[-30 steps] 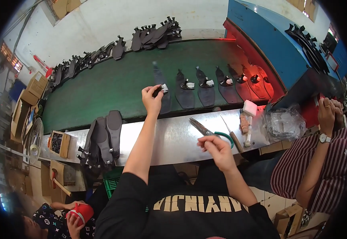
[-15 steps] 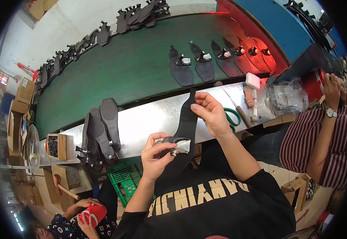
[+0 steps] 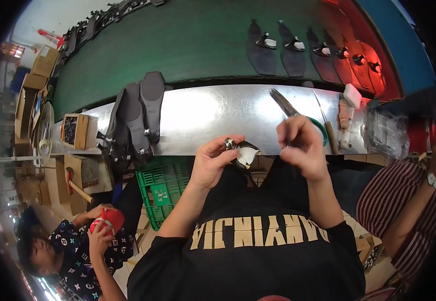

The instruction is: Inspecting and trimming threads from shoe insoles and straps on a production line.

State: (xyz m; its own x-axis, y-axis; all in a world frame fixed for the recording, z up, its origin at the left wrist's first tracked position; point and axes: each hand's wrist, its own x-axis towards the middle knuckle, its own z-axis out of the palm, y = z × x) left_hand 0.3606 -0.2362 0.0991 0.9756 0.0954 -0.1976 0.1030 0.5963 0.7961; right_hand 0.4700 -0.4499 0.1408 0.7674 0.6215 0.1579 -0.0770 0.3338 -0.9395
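Note:
Between the thumb and fingers of my left hand (image 3: pixel 219 158) is a black shoe strap (image 3: pixel 248 145) with a white inner patch, held over the near table edge. The long dark sole it was with does not show clearly. To its right, my right hand (image 3: pixel 303 145) is raised with bent fingers, smeared by motion; I cannot make out whether anything is in them. Just beyond that hand, green-handled scissors (image 3: pixel 284 103) lie on the metal table (image 3: pixel 208 113). An awl (image 3: pixel 328 125) with a wooden handle rests to their right.
Dark soles with straps (image 3: pixel 262 52) line the green conveyor (image 3: pixel 193 45), some under red light. At the left a stack of dark shoes (image 3: pixel 137 113) lies by a wooden box (image 3: pixel 77 131). A green crate (image 3: pixel 163 188) is below. Co-workers sit at left and right.
The view has shifted, with the conveyor now higher in the picture. My right hand has moved off the sole's narrow end, and the sole has dropped out of clear sight. The scissors are now uncovered.

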